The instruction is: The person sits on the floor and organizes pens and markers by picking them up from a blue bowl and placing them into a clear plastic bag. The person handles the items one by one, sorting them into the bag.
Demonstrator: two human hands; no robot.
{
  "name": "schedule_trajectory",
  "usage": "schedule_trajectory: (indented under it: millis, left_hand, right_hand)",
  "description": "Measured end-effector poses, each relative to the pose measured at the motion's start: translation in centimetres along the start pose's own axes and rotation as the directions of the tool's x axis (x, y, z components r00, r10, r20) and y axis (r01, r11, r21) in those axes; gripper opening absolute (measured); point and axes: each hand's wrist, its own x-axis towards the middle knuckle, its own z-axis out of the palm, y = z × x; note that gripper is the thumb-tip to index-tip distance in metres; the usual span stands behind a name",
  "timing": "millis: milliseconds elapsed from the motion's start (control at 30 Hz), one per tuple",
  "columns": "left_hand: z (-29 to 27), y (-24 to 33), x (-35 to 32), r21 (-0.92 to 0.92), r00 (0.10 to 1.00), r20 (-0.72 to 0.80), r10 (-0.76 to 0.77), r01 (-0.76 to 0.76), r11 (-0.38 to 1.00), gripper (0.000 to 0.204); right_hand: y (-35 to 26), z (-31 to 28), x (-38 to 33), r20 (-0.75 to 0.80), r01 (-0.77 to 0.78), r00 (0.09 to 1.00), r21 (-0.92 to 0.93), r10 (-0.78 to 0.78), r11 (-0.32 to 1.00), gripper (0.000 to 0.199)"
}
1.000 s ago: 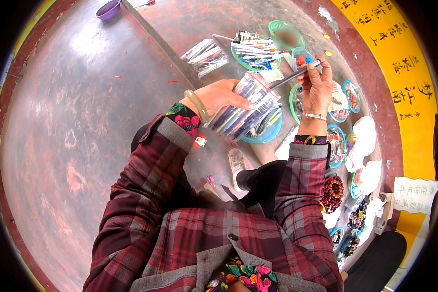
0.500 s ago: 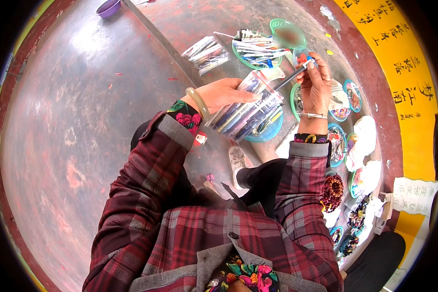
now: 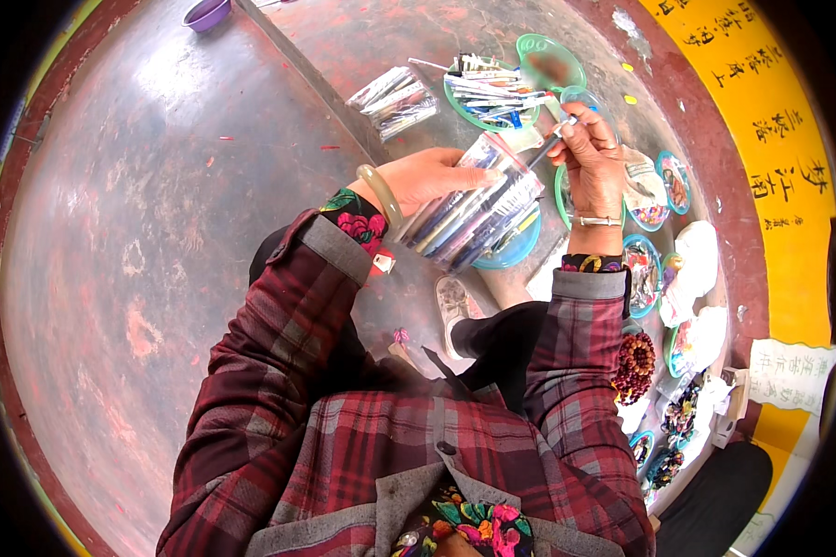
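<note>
Head view: the left hand (image 3: pixel 427 176) is closed around a clear plastic bag of pens (image 3: pixel 469 213), holding it tilted with its open mouth up toward the right. The bag sits above a blue dish (image 3: pixel 511 249) and is packed with dark and coloured barrels. The right hand (image 3: pixel 593 167) has its fingers (image 3: pixel 576 130) pinched shut on a single pen (image 3: pixel 553 139), whose lower end points at the mouth of the bag and lies just at its rim. A pale bangle (image 3: pixel 381 193) circles the left wrist and a metal watch band (image 3: pixel 596 221) the right.

Beyond the hands, a green dish (image 3: pixel 478 93) carries a loose heap of more pens, and two filled clear packets (image 3: pixel 395 100) lie on the reddish floor (image 3: pixel 158 232) beside it. Small dishes of beads (image 3: pixel 673 181) run along the right.

The bag looks full and its film is thin. As I judge it, a pen pushed in at a slant could catch on the rim or on the barrels already inside, fold the mouth shut, or split the plastic. The left grip is near the middle of the bag, so a loosened hold could let the bundle slide out onto the dish below.
</note>
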Motion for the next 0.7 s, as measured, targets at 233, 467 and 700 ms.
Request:
schedule_trajectory:
  millis: [233,467,700]
  left_hand:
    - [-0.3,0.3,-0.1,-0.088,0.997,-0.038,0.065,-0.068,0.994,0.04]
    - [-0.3,0.3,-0.1,-0.074,0.992,-0.087,0.093,-0.099,0.992,0.038]
    - [-0.7,-0.2,0.4,-0.081,0.984,-0.15,0.098,-0.111,0.991,0.036]
  right_hand:
    - [0.9,2.3,-0.1,-0.033,0.015,0.999,-0.002,-0.015,1.0,0.021]
    - [2.2,4.1,-0.5,-0.106,0.024,0.994,-0.085,-0.033,0.996,0.025]
    - [3.3,4.8,-0.8,-0.109,0.033,0.993,-0.143,-0.049,0.989,0.011]
